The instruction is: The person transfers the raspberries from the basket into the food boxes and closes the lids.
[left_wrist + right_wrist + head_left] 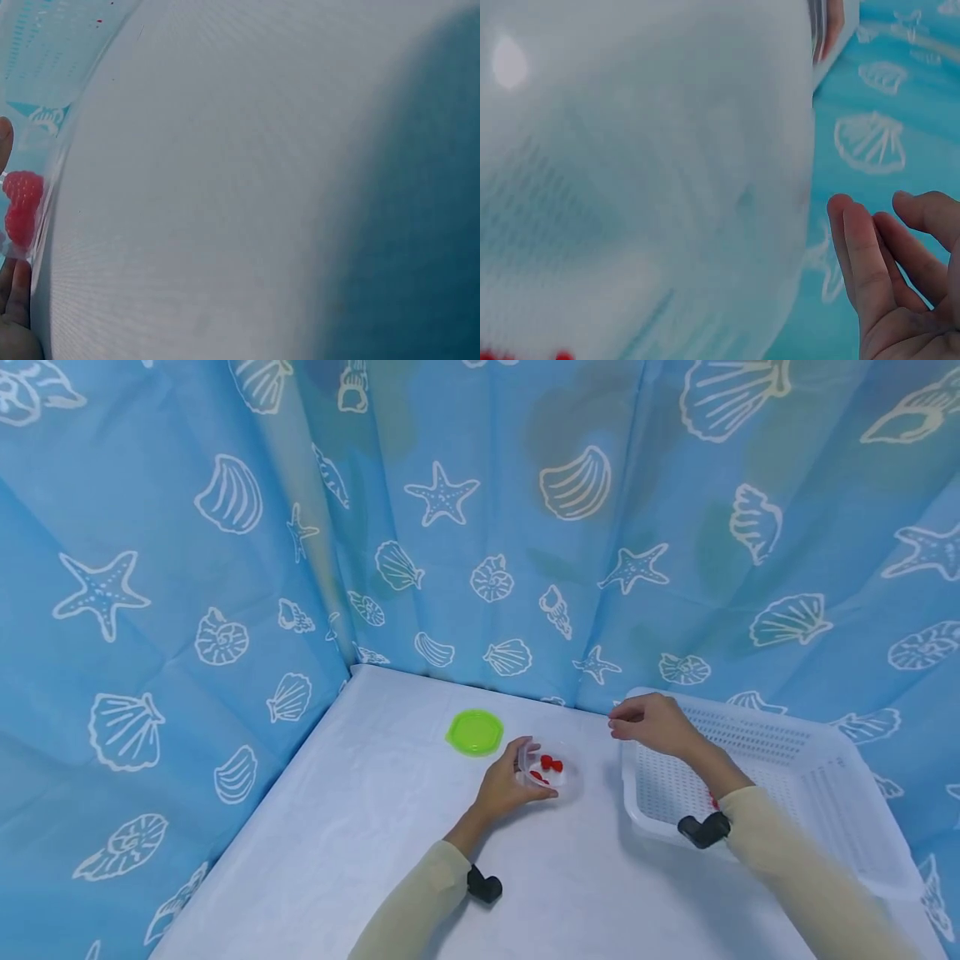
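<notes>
My left hand grips a small clear plastic tub from its left side, fingers and thumb spread around the wall. Inside the tub lie several red raspberries; the left wrist view shows the bumpy skin of two raspberries through the plastic. Over the left rim of a white perforated basket hovers my right hand. In the right wrist view its fingers are nearly straight, with the thumb apart and nothing between them. Red fruit shows in the basket, partly hidden by my right wrist.
A bright green lid lies flat on the white tabletop, behind and left of the tub. Blue curtains printed with shells and starfish hang along the table's back and left edges. The basket stands close to the back curtain.
</notes>
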